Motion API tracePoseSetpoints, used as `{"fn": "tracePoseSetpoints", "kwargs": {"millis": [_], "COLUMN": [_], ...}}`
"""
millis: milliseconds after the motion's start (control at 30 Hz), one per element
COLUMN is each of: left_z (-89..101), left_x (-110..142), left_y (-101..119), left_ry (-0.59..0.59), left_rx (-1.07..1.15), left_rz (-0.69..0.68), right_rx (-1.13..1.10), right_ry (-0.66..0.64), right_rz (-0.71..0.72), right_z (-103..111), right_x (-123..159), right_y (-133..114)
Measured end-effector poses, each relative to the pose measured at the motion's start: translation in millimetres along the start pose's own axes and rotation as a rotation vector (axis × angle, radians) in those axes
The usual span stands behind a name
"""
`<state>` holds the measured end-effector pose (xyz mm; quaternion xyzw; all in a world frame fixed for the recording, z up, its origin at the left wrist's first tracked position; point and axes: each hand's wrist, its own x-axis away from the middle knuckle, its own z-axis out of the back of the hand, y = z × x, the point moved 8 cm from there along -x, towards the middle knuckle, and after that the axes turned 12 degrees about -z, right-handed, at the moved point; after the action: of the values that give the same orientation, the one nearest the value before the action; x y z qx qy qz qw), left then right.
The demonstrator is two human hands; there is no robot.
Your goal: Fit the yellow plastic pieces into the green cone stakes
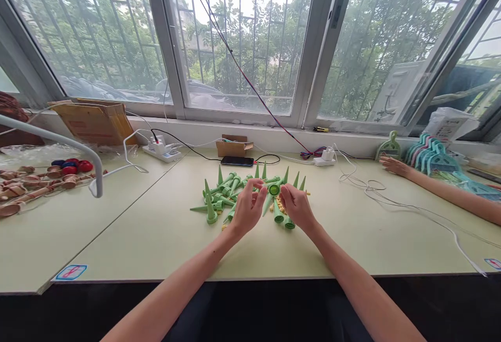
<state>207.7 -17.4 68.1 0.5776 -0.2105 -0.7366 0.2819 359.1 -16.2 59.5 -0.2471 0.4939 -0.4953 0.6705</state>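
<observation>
A heap of green cone-shaped plastic spikes [221,190] lies on the pale green table [164,237], with small yellow bits among them. Both my hands hover over the heap's near side. My right hand [297,207] pinches one green spike [274,190] by its round cap end, the cap facing me. My left hand [247,209] is beside it with fingers curled, fingertips touching the same spike from the left.
A black phone [237,161], a small cardboard box [233,146] and a power strip [162,150] lie by the window sill. Wooden toys [35,183] sit at left. Another person's hand [393,165] rests at right near teal plastic parts [430,156]. White cable [391,201] trails across the table.
</observation>
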Motion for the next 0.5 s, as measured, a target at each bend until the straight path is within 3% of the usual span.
{"fn": "tracePoseSetpoints", "kwargs": {"millis": [100,267,500], "left_z": [2.2,-12.6,-21.8], "left_x": [-1,6,11], "left_y": [-10,-24,-23], "left_ry": [0.047,-0.090,-0.225], "left_rx": [0.113,0.272,0.312], "left_rz": [0.144,0.359,0.408], "right_rx": [0.006,0.020,0.041], "right_ry": [0.004,-0.026,-0.084], "right_rz": [0.005,0.038,0.071], "right_z": [0,-2,-6], "right_x": [0,1,2], "right_y": [1,-2,-5]}}
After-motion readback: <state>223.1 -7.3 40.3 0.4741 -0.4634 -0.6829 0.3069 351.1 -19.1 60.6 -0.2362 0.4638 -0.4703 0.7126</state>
